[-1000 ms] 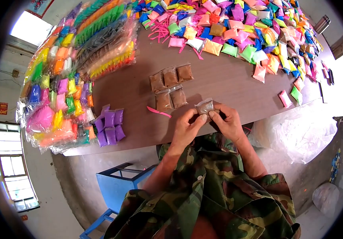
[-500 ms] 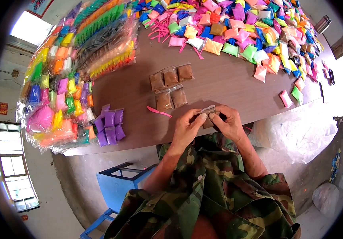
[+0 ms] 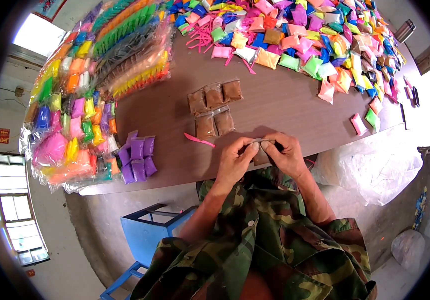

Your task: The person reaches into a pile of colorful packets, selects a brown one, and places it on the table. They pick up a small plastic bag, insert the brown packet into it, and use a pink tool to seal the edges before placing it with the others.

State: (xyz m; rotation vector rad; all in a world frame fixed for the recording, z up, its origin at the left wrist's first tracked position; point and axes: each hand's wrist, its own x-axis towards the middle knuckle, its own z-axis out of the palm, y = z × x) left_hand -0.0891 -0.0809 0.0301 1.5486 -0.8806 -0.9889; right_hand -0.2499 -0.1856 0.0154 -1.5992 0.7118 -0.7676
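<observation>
Between my two hands hangs a small brown packet (image 3: 261, 159) at the table's front edge. My left hand (image 3: 237, 159) is closed, thumb and fingers pinching the packet's top edge on the left. On the right of the same edge, my right hand (image 3: 286, 152) pinches too, its thumb close to the other thumb. Several brown clear-topped packets (image 3: 215, 122) lie in two rows just beyond my hands. A pink plastic knife-like tool (image 3: 199, 140) rests on the table left of my left hand.
Several purple packets (image 3: 138, 156) are stacked at the table's left front. Behind them lie large clear bags of coloured packets (image 3: 75, 127). A heap of loose coloured packets (image 3: 320, 40) covers the back right. Clear plastic sheeting (image 3: 375, 165) hangs at right; a blue chair (image 3: 147, 232) stands below left.
The packet's top edge has come down between my thumbs, and more of its brown body shows below them. Both hands stay nearly in place. The things on the table have not moved.
</observation>
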